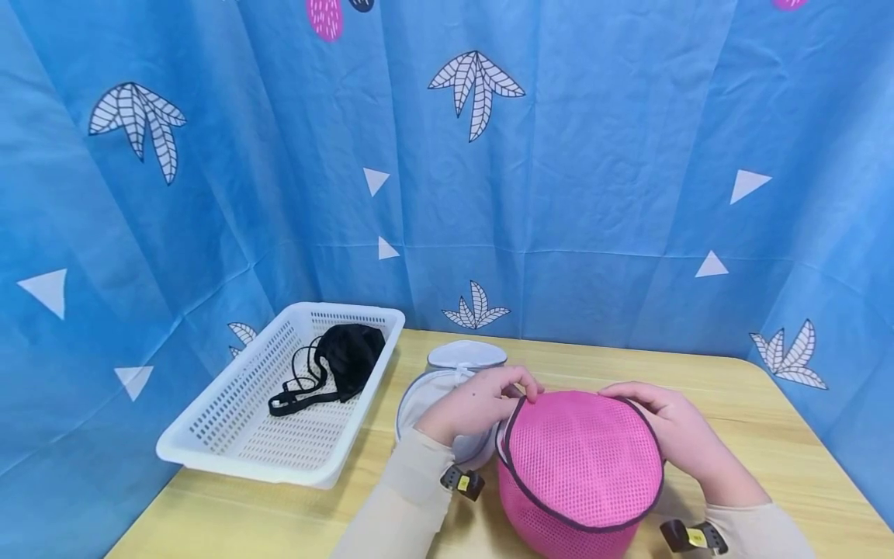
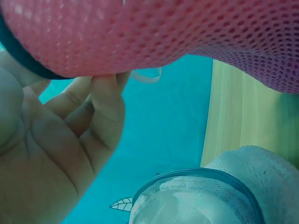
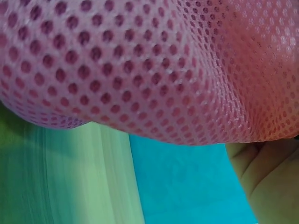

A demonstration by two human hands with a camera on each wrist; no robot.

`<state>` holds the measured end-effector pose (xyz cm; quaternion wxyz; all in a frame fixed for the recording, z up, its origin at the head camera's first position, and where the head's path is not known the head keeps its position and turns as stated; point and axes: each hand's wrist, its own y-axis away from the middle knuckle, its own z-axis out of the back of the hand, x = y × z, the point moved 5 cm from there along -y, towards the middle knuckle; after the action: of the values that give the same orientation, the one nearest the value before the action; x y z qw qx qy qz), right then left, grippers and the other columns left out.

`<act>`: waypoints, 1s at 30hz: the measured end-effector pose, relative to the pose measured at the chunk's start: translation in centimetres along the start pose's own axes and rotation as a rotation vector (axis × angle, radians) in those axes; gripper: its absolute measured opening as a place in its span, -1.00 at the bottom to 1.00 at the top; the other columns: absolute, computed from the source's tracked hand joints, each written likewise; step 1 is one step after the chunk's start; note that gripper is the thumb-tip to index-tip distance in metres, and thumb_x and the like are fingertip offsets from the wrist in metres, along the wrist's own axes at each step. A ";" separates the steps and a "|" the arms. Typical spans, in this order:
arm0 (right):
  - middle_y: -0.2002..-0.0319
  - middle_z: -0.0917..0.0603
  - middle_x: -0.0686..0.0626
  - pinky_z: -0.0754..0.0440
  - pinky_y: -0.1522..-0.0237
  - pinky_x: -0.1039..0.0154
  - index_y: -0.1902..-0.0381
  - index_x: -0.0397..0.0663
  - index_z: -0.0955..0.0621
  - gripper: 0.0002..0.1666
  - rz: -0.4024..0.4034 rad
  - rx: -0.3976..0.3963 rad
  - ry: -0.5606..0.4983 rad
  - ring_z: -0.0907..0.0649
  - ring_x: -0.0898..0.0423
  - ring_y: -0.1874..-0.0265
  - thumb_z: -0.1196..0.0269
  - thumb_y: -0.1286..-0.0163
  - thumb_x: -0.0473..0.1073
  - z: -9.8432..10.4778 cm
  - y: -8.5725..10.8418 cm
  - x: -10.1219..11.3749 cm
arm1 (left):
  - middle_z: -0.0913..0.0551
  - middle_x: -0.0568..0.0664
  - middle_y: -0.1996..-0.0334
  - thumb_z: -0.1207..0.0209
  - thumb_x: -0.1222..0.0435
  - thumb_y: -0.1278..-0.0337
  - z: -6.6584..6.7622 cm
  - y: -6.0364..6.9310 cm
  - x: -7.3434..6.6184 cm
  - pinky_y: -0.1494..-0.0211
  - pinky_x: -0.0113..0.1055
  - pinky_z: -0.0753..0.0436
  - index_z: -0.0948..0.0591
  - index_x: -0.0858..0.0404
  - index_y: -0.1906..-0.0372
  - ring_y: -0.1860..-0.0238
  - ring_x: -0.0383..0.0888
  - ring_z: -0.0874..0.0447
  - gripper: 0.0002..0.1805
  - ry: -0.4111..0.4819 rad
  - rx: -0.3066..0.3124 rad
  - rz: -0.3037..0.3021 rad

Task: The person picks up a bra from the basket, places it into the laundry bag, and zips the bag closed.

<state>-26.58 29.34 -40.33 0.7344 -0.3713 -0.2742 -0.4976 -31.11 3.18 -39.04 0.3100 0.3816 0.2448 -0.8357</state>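
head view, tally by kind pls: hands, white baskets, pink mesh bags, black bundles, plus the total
Hands: 2 (left hand, right hand)
White basket: 1
Pink mesh bag: 1
Black bundle: 1
Total: 5

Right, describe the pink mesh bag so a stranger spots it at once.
On the wooden table, start at the white basket and go right. Between the left hand and the right hand is the pink mesh bag, rounded with a dark-trimmed top. Bright pink sets it apart from the pale fabric beside it.
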 end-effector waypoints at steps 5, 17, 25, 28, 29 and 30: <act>0.00 -0.72 0.06 -0.63 0.10 0.24 -0.07 0.10 -0.71 -0.75 0.006 0.030 -0.019 -0.68 0.20 0.06 -0.19 -0.54 -0.11 -0.1 0.0 0.2 | -0.64 -0.26 0.00 -0.11 0.47 -0.30 0.0 0.0 0.0 -0.17 -0.36 -0.50 -0.62 0.05 0.10 -0.02 -0.35 -0.59 -0.74 -0.035 0.061 -0.021; -0.04 -0.72 0.08 -0.61 -0.04 0.22 -0.25 -0.07 -0.61 -0.60 0.160 0.222 -0.064 -0.69 0.14 -0.01 -0.24 -0.47 -0.23 -1.2 0.1 0.5 | -0.64 -0.28 0.10 -0.05 0.46 -0.24 -0.8 0.3 -0.7 -0.08 -0.41 -0.53 -0.64 0.05 0.08 0.06 -0.36 -0.57 -0.70 -0.079 0.179 -0.090; 0.08 -0.74 0.16 -0.62 0.03 0.21 -0.30 0.15 -0.60 -0.58 0.251 0.242 0.021 -0.69 0.18 0.10 -0.15 -0.55 -0.22 -2.0 0.4 1.4 | -0.62 -0.36 0.24 -0.17 0.01 -0.36 -1.4 0.4 -1.5 0.19 -0.40 -0.57 -0.61 -0.08 0.10 0.27 -0.38 -0.59 -0.85 -0.201 0.155 0.005; -0.05 -0.72 0.15 -0.60 -0.05 0.21 -0.26 0.16 -0.63 -0.60 0.277 0.243 0.032 -0.67 0.18 -0.03 -0.11 -0.57 -0.25 -2.3 0.5 1.7 | -0.61 -0.36 0.24 -0.18 -0.04 -0.37 -2.0 0.2 -2.1 0.12 -0.44 -0.55 -0.60 -0.07 0.05 0.21 -0.41 -0.57 -0.79 -0.213 0.133 0.010; -0.06 -0.71 0.16 -0.59 -0.06 0.21 -0.23 0.18 -0.64 -0.61 0.280 0.238 0.035 -0.66 0.18 -0.05 -0.11 -0.57 -0.25 -2.3 0.5 1.8 | -0.62 -0.35 0.23 -0.18 -0.03 -0.38 -2.4 0.2 -2.3 0.09 -0.44 -0.55 -0.61 -0.06 0.03 0.19 -0.41 -0.58 -0.78 -0.193 0.134 0.009; -0.05 -0.72 0.16 -0.59 -0.06 0.21 -0.21 0.18 -0.65 -0.62 0.282 0.236 0.032 -0.67 0.18 -0.04 -0.10 -0.58 -0.25 -2.4 0.5 1.9 | -0.63 -0.35 0.21 -0.18 -0.03 -0.39 -2.7 0.1 -2.4 0.07 -0.45 -0.55 -0.63 -0.05 0.01 0.17 -0.42 -0.58 -0.77 -0.192 0.133 0.007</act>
<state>-25.38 26.48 -40.35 0.8396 -0.3094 -0.2642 -0.3600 -28.46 5.62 -38.69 0.3091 0.3203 0.1564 -0.8817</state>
